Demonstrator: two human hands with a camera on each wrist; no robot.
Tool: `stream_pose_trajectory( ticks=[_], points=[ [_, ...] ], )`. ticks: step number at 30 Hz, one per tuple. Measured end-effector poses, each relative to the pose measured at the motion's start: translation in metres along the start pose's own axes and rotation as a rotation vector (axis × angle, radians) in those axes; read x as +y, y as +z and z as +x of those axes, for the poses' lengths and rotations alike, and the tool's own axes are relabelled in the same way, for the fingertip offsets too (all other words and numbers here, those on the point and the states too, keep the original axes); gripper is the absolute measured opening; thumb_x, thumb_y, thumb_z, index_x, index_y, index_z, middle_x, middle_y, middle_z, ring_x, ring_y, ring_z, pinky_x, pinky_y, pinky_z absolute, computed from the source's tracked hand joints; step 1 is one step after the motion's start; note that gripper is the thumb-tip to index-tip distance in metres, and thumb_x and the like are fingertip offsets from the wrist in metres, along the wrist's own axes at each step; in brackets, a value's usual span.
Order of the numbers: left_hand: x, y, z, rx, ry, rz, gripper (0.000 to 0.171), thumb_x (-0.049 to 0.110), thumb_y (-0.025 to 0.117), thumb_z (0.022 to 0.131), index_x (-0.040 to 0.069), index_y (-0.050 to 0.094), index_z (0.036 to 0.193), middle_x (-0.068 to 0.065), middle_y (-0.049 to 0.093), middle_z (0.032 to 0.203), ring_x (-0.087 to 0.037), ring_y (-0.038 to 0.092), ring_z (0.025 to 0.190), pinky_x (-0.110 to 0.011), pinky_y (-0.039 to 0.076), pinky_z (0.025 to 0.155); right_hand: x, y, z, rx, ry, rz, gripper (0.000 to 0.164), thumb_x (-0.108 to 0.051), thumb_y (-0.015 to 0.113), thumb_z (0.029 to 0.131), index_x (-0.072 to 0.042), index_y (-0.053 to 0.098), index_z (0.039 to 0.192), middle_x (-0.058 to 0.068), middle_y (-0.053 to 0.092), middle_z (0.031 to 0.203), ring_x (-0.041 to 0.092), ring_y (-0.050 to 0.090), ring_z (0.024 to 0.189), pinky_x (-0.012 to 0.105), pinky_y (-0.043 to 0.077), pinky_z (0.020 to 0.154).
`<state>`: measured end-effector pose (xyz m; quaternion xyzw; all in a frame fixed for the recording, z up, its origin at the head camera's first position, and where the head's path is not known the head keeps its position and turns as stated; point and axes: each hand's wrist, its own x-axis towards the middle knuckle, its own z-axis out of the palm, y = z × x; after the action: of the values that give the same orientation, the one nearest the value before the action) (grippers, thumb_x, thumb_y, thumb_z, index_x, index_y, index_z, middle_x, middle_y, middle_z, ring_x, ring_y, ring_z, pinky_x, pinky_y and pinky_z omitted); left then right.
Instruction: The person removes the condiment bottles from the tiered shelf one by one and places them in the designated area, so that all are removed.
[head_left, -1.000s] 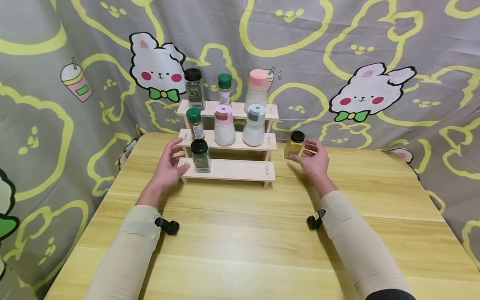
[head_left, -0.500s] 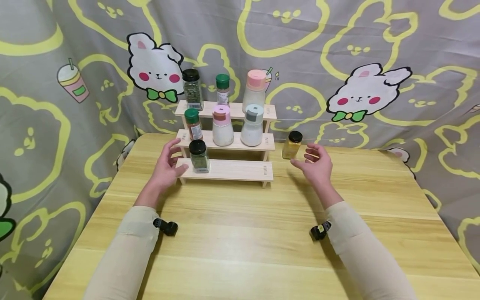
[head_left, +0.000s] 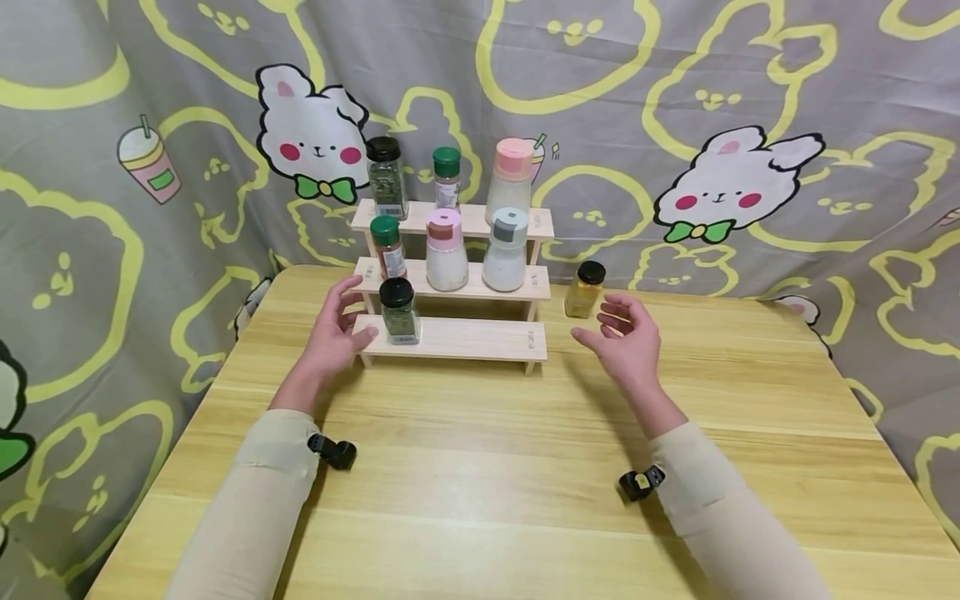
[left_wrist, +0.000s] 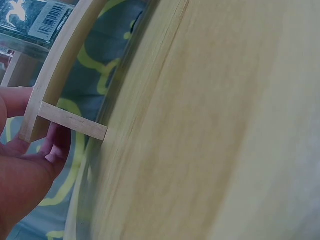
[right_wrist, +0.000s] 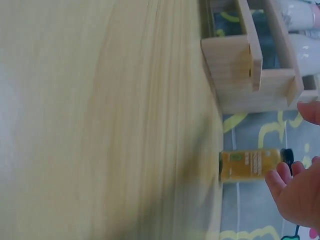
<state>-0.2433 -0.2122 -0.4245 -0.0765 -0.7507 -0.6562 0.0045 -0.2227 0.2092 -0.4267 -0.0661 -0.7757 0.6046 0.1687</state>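
My left hand (head_left: 335, 329) holds the left end of a three-tier wooden spice rack (head_left: 480, 337), thumb over the bottom shelf. In the left wrist view the rack's shelf end (left_wrist: 40, 112) lies between thumb and fingers. A black-capped jar of green herbs (head_left: 401, 317) stands on that shelf beside the thumb. Right of the rack, a black-capped jar of yellow spice (head_left: 583, 292) stands upright on the table. My right hand (head_left: 630, 342), fingers loosely bent and holding nothing, is just right of and nearer than this jar. The right wrist view shows the yellow jar's label (right_wrist: 255, 162).
The middle shelf bears a green-capped jar (head_left: 390, 250), a pink-topped shaker (head_left: 447, 254) and a grey-topped shaker (head_left: 506, 254). On top stand another herb jar (head_left: 387, 183), a small green-capped jar (head_left: 447, 183) and a pink-capped bottle (head_left: 512, 183). A patterned curtain (head_left: 600, 100) hangs behind the table (head_left: 465, 467).
My right hand has let go of the yellow spice jar and drawn back slightly toward me. The jar stays standing right of the rack. My left hand has kept its place.
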Motion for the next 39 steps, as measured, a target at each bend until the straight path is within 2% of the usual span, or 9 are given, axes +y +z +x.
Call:
stream_pose_trajectory(
  ticks=[4,10,19,24,28,31,35,39],
  points=[
    [-0.001,-0.001,0.001,-0.002,-0.003,0.003,0.083,-0.022,0.058,0.086,0.012,0.026,0.155,-0.030,0.034,0.148,-0.048,0.043,0.124,-0.048,0.035,0.104,-0.005,0.006,-0.006,-0.020,-0.021,0.025,0.070,-0.005,0.092,0.069,0.001,0.057,0.130,0.021,0.058,0.124,0.029,0.061,0.110,0.037,0.049,0.094],
    [-0.002,-0.001,0.001,0.001,-0.005,0.007,0.083,-0.022,0.058,0.086,0.013,0.026,0.155,-0.027,0.036,0.146,-0.048,0.042,0.124,-0.049,0.033,0.106,-0.013,0.017,-0.018,-0.056,-0.044,0.076,0.068,0.000,0.090,0.068,0.003,0.057,0.127,0.014,0.061,0.118,0.025,0.061,0.106,0.042,0.048,0.096],
    [-0.001,-0.001,0.002,0.001,0.002,0.013,0.083,-0.022,0.057,0.087,0.013,0.026,0.155,-0.027,0.037,0.146,-0.047,0.042,0.124,-0.052,0.032,0.107,-0.054,0.039,-0.044,-0.131,-0.032,0.139,0.060,0.010,0.085,0.070,0.006,0.058,0.124,0.021,0.058,0.119,0.040,0.058,0.110,0.052,0.044,0.099],
    [0.000,0.000,0.003,-0.003,-0.002,0.007,0.082,-0.022,0.058,0.086,0.012,0.027,0.154,-0.026,0.037,0.145,-0.047,0.043,0.124,-0.051,0.032,0.106,-0.047,0.053,-0.046,-0.158,-0.032,0.181,0.063,0.012,0.085,0.068,0.007,0.057,0.124,0.027,0.056,0.121,0.048,0.055,0.114,0.052,0.044,0.099],
    [0.000,0.000,0.003,-0.003,-0.013,0.006,0.082,-0.022,0.058,0.087,0.013,0.027,0.154,-0.025,0.037,0.146,-0.046,0.043,0.124,-0.050,0.033,0.105,-0.033,0.063,-0.043,-0.182,-0.041,0.218,0.067,0.010,0.087,0.067,0.008,0.056,0.126,0.030,0.055,0.124,0.047,0.056,0.114,0.052,0.045,0.098],
    [-0.001,-0.001,0.003,-0.001,-0.015,0.006,0.082,-0.022,0.058,0.087,0.013,0.026,0.155,-0.026,0.037,0.146,-0.046,0.042,0.124,-0.050,0.032,0.106,-0.027,0.070,-0.043,-0.196,-0.054,0.238,0.068,0.007,0.089,0.066,0.007,0.056,0.126,0.024,0.058,0.122,0.043,0.057,0.113,0.048,0.046,0.097],
    [-0.013,-0.004,0.008,0.004,-0.011,-0.003,0.084,-0.022,0.058,0.087,0.016,0.027,0.155,-0.024,0.036,0.147,-0.046,0.042,0.125,-0.051,0.032,0.106,-0.028,0.079,-0.046,-0.201,-0.083,0.228,0.064,0.003,0.091,0.066,0.001,0.060,0.122,0.014,0.061,0.117,0.039,0.060,0.110,0.044,0.049,0.095],
    [-0.026,-0.007,0.013,0.019,-0.005,0.004,0.087,-0.021,0.060,0.087,0.022,0.028,0.155,-0.021,0.038,0.147,-0.043,0.043,0.124,-0.050,0.032,0.107,-0.030,0.089,-0.049,-0.216,-0.112,0.224,0.062,0.002,0.092,0.066,0.000,0.061,0.120,0.012,0.063,0.116,0.038,0.060,0.109,0.042,0.049,0.094]
  ],
)
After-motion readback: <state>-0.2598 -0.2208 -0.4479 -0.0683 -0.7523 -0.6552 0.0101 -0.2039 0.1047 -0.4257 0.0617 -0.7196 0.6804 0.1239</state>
